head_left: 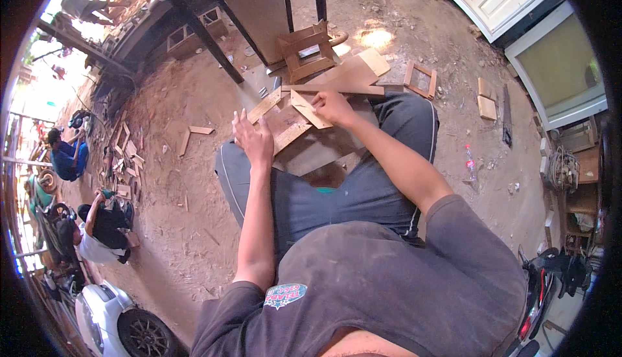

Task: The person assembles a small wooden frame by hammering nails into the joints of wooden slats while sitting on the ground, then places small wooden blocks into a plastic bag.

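Observation:
Between my knees is a small frame of flat wooden strips, resting on a wider board (324, 146). One light strip (303, 106) of it slants down toward my right hand (333, 108), whose fingers are drawn together at its surface. Whatever they pinch, if anything, is too small to make out. My left hand (254, 139) is open with fingers apart, beside the frame's left end, near another strip (264, 105) and the lower strip (291, 138). A long narrow batten (346, 89) lies across the far side.
Beyond the work stand a finished-looking wooden frame (304, 51) and a dark metal-edged panel (254, 13). Another small frame (421, 79), a handsaw (506, 116) and a plastic bottle (470, 159) lie on the dirt floor at right. Two people sit among wood scraps (126, 153) at left.

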Action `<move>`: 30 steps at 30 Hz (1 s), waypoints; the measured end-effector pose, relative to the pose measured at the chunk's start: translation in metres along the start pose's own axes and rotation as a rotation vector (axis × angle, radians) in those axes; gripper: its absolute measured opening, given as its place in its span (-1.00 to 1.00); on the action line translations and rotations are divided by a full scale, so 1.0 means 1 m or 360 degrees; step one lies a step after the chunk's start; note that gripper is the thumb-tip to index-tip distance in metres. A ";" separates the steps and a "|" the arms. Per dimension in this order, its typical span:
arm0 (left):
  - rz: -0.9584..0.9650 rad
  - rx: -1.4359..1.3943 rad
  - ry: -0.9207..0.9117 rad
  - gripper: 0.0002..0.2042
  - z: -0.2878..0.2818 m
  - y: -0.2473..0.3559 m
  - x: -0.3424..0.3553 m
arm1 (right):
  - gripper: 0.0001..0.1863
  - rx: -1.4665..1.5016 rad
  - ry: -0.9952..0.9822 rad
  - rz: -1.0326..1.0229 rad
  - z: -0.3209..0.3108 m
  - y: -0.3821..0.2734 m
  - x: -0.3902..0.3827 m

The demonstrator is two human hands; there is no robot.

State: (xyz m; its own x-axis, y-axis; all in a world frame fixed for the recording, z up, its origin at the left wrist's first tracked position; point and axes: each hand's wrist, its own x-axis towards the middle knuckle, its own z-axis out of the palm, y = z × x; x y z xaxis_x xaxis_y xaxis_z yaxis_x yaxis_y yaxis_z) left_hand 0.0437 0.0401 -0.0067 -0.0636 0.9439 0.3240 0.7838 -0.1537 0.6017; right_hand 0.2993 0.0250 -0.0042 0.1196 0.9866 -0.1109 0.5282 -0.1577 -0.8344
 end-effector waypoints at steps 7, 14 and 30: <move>0.0125 0.0070 -0.0179 -0.42 0.008 0.000 0.015 | -0.76 -0.0084 0.0179 -0.0165 0.013 0.014 -0.006; 0.0224 0.0059 -0.0123 -0.52 0.015 -0.011 0.013 | -0.77 -0.0157 0.0082 -0.0202 0.019 0.000 -0.008; 0.0262 0.0130 -0.0046 -0.56 0.016 -0.012 0.012 | -0.79 -0.0249 0.0349 -0.0543 0.039 -0.007 -0.005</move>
State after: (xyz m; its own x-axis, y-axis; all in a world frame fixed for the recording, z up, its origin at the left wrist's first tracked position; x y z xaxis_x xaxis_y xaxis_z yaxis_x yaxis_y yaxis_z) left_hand 0.0435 0.0580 -0.0216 0.0865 0.9162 0.3913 0.8298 -0.2836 0.4806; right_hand 0.2622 0.0225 -0.0186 0.0828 0.9538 0.2887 0.6876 0.1550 -0.7094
